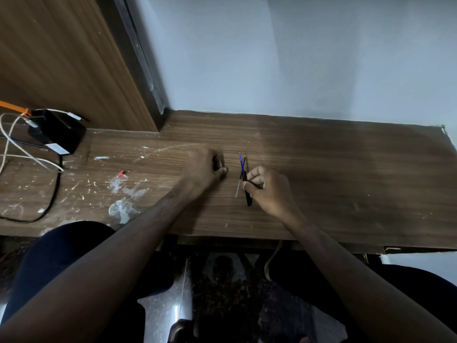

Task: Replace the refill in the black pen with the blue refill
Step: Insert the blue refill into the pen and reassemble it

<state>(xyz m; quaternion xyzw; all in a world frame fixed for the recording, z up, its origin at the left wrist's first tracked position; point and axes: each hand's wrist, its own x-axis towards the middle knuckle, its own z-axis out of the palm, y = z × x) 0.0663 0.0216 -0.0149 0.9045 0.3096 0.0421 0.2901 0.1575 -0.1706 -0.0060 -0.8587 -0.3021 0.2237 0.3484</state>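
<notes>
My right hand [267, 186] grips the black pen barrel [248, 194] at the middle of the wooden desk [333, 169]. The barrel points away from me. A thin blue refill [241, 161] sticks out past my fingers next to a thin dark tip [244, 158]. A pale thin rod [238, 190] lies on the desk just left of the barrel. My left hand [205, 167] rests on the desk a short way to the left, fingers curled shut. Something small and dark shows between its fingertips; I cannot tell what it is.
A black adapter [58, 134] with white and black cables [29, 157] sits at the far left. A small red bit [121, 173] and white smears [123, 201] mark the desk's left half. A wooden panel and a pale wall rise behind. My knees are below the front edge.
</notes>
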